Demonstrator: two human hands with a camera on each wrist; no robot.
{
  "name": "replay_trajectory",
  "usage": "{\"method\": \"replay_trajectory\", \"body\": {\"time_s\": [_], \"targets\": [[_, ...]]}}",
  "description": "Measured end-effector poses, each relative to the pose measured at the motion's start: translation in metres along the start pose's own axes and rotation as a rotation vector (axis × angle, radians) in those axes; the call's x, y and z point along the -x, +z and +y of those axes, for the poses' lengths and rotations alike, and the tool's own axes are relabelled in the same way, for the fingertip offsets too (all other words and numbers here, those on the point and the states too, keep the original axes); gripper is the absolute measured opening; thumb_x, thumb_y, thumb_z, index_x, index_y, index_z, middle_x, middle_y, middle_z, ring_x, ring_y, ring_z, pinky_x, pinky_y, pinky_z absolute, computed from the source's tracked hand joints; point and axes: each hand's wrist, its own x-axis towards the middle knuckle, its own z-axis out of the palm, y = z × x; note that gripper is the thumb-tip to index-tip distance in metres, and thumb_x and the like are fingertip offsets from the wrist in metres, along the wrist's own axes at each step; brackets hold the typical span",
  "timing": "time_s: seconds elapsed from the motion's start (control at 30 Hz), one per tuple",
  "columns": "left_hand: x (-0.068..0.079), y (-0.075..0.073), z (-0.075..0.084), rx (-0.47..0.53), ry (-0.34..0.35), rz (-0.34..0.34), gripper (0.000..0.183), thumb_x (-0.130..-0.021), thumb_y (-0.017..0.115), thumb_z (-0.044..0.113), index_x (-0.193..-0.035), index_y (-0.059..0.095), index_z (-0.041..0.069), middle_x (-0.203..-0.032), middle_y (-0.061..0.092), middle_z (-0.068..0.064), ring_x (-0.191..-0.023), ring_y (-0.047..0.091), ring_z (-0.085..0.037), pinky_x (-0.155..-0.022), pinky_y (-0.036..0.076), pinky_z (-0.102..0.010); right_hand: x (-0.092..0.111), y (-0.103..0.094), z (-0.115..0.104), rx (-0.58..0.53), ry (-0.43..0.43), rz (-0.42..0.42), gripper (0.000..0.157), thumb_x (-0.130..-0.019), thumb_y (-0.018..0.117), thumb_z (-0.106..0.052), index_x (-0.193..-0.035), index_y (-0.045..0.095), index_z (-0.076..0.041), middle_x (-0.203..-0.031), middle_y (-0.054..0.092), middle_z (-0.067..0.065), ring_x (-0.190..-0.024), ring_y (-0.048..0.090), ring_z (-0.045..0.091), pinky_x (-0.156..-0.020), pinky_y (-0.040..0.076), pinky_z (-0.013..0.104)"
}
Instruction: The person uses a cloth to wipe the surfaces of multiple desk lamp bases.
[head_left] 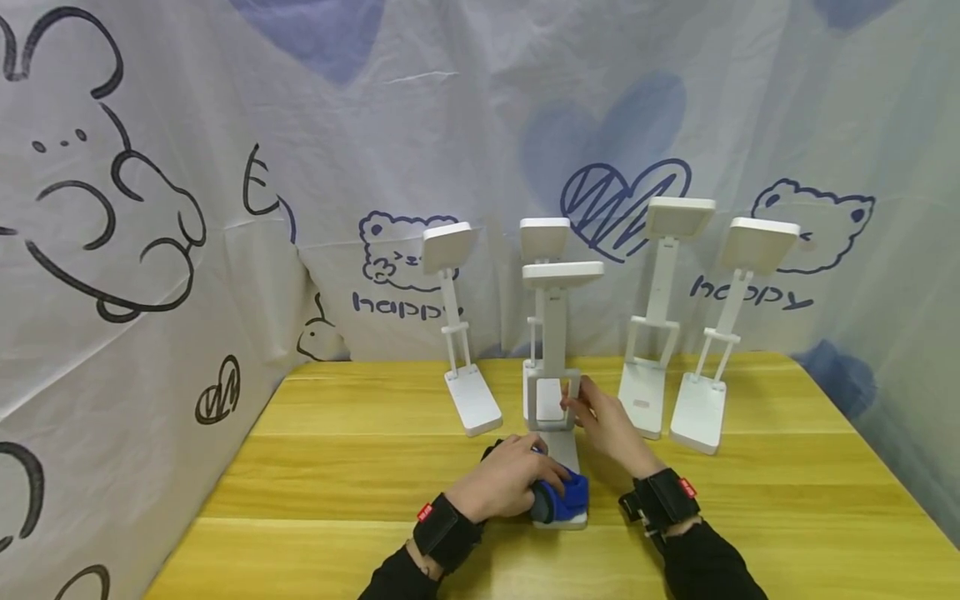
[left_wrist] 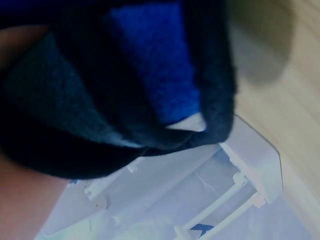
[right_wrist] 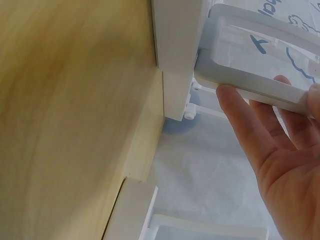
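Observation:
A white desk lamp (head_left: 555, 329) stands upright nearest me, its flat base running toward the front. My left hand (head_left: 510, 479) grips a blue cloth with dark edging (head_left: 570, 497) over the front of that base. Up close, the left wrist view shows the fuzzy blue cloth (left_wrist: 155, 60) bunched and folded. On the lamp's right side, my right hand (head_left: 609, 425) pinches the loop-shaped lower frame of the stem. The right wrist view has fingers (right_wrist: 240, 112) along the underside of this white frame (right_wrist: 255, 85), with the thumb partly out of view.
Behind the front lamp is another white lamp (head_left: 545, 237), partly hidden. One more lamp (head_left: 472, 400) stands to the left, and two others, a nearer-centre lamp (head_left: 642, 396) and an outer lamp (head_left: 699, 412), to the right. A printed curtain (head_left: 480, 133) hangs behind the wooden table (head_left: 337, 467).

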Motion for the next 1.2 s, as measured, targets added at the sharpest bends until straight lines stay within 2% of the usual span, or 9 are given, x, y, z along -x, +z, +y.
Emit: {"method": "replay_trajectory", "body": {"time_s": [0.17,0.3,0.47,0.67,0.8,0.87,1.0,1.2], "targets": [[0.004,-0.006,-0.002,0.025,-0.01,-0.01,0.045,-0.073,0.059,-0.008,-0.092,0.076,0.03,-0.11,0.068,0.016,-0.1,0.049,-0.01,-0.082,0.043,-0.027,0.001,0.0,0.0,0.008,-0.018,-0.005,0.011,-0.097,0.044,0.002,-0.106,0.049,0.0,-0.091,0.063,0.018,-0.08,0.063,0.03,-0.059,0.057,0.039],[0.008,-0.012,-0.007,-0.007,-0.061,-0.005,0.041,-0.075,0.06,-0.005,-0.09,0.077,0.029,-0.105,0.07,0.017,-0.095,0.049,-0.009,-0.082,0.044,-0.028,0.0,0.001,0.0,0.025,-0.036,-0.006,0.009,-0.097,0.043,0.002,-0.106,0.048,-0.001,-0.09,0.062,0.017,-0.073,0.06,0.026,-0.056,0.052,0.035],[0.011,-0.01,-0.013,-0.109,-0.146,0.039,0.037,-0.075,0.063,-0.001,-0.094,0.077,0.028,-0.106,0.07,0.014,-0.099,0.05,-0.015,-0.086,0.044,-0.037,-0.001,0.001,0.0,0.027,-0.048,0.004,0.009,-0.097,0.044,0.003,-0.104,0.048,0.001,-0.089,0.062,0.016,-0.072,0.061,0.026,-0.056,0.054,0.036],[0.007,-0.001,-0.013,-0.271,-0.173,0.128,0.04,-0.075,0.064,0.001,-0.103,0.074,0.027,-0.112,0.068,0.009,-0.095,0.05,-0.018,-0.079,0.046,-0.04,0.0,0.001,0.0,0.013,-0.033,-0.001,0.01,-0.097,0.044,0.003,-0.106,0.048,0.0,-0.089,0.062,0.016,-0.078,0.063,0.03,-0.058,0.057,0.038],[0.002,0.008,-0.009,-0.361,-0.2,0.173,0.04,-0.076,0.065,0.003,-0.109,0.071,0.025,-0.115,0.067,0.006,-0.096,0.052,-0.02,-0.081,0.048,-0.043,0.0,0.001,0.0,0.015,-0.034,0.004,0.011,-0.097,0.045,0.001,-0.107,0.049,0.0,-0.09,0.062,0.016,-0.078,0.063,0.03,-0.058,0.056,0.039],[-0.001,0.012,-0.006,-0.37,-0.189,0.173,0.04,-0.076,0.067,0.006,-0.112,0.07,0.024,-0.116,0.066,0.005,-0.099,0.051,-0.021,-0.081,0.048,-0.043,0.0,0.001,0.001,0.004,-0.012,0.008,0.012,-0.097,0.046,-0.001,-0.108,0.05,0.0,-0.091,0.063,0.016,-0.083,0.064,0.03,-0.06,0.057,0.039],[-0.004,0.016,0.001,-0.363,-0.122,0.148,0.043,-0.076,0.067,0.007,-0.116,0.067,0.023,-0.12,0.063,0.006,-0.104,0.049,-0.022,-0.077,0.048,-0.041,0.002,0.001,0.002,-0.026,0.044,0.006,0.014,-0.097,0.048,-0.003,-0.11,0.052,-0.001,-0.094,0.066,0.015,-0.094,0.064,0.03,-0.065,0.059,0.038],[-0.005,0.013,0.007,-0.29,-0.065,0.088,0.044,-0.079,0.063,0.005,-0.117,0.068,0.027,-0.126,0.061,0.008,-0.106,0.046,-0.019,-0.081,0.045,-0.038,0.002,0.0,0.0,-0.04,0.06,-0.013,0.015,-0.098,0.046,-0.005,-0.111,0.051,0.0,-0.098,0.066,0.018,-0.097,0.063,0.031,-0.067,0.059,0.042]]}}
